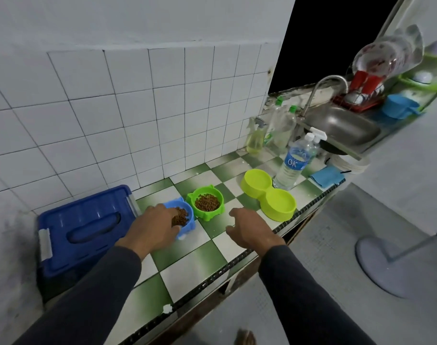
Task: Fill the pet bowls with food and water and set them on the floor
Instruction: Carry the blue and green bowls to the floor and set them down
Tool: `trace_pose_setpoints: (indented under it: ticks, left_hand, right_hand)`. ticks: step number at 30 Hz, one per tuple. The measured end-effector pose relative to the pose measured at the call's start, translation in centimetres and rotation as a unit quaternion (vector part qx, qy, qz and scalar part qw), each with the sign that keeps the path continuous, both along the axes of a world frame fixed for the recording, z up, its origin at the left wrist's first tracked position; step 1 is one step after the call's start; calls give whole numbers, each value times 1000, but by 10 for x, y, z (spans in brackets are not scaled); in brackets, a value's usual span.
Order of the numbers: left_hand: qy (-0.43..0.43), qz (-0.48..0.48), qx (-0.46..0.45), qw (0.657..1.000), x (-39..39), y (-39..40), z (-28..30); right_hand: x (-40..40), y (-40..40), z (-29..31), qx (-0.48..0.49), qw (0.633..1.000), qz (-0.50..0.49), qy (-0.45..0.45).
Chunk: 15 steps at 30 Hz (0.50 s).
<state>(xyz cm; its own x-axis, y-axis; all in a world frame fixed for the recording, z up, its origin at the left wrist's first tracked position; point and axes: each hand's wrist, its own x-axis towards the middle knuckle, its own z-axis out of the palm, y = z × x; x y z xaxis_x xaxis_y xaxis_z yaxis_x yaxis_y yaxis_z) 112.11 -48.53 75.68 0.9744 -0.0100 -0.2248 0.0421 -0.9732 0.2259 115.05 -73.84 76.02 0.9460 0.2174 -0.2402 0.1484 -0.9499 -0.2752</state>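
Nearest, the right hand (pixel 247 226) hovers low-center over the checkered tabletop (pixel 195 260), grip loosely spread, holding nothing. Left of it, the left hand (pixel 154 224) grips the blue bowl (pixel 187 224) of kibble. Beyond sit the green bowl (pixel 207 202), the empty double bowl (pixel 268 194), then the water bottle (pixel 293 164).

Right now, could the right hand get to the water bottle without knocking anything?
Probably yes. The right hand hovers open, but the yellow-green double bowl lies between it and the water bottle; reaching over it should work.

Blue bowl (pixel 187 221): kibble inside, near left.
Green bowl (pixel 208 202): kibble-filled, beside it.
Double bowl (pixel 268 194): yellow-green, empty, right.
Water bottle (pixel 293 165): upright, behind.
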Motion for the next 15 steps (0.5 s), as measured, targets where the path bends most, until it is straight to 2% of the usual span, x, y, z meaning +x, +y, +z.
trace_pose_setpoints:
  ticks: [7, 15]
  left_hand:
    - [-19, 61, -16, 998, 43, -3, -21]
    - [7, 173, -66, 983, 77, -16, -45]
  right_hand:
    - [76, 1, -19, 12, 998, 61, 1]
    - [160, 0, -34, 8, 987, 153, 41]
